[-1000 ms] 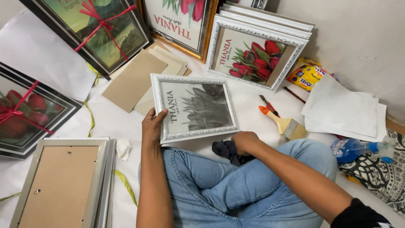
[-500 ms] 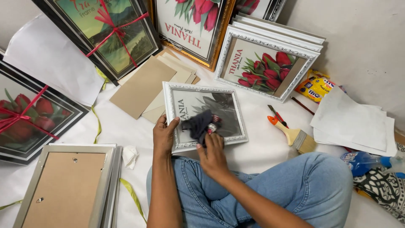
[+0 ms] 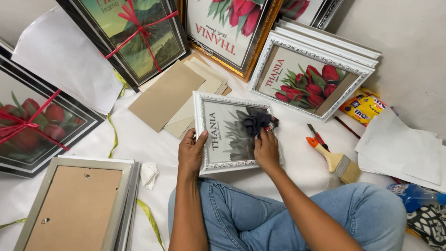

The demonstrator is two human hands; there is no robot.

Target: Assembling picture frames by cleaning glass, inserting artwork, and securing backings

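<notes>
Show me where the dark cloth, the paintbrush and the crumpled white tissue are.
dark cloth point(image 3: 256, 122), head view, on its bunched middle over the frame glass.
paintbrush point(image 3: 338, 162), head view, on the pale wooden handle.
crumpled white tissue point(image 3: 148, 174), head view, on its middle, on the white floor sheet.

Yellow snack packet point(image 3: 364, 108) — far right, beside the white frames point(image 3: 320, 69).

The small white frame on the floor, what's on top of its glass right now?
A dark cloth lies on the small white frame, pressed by the right hand. The picture beneath the cloth is covered.
</notes>
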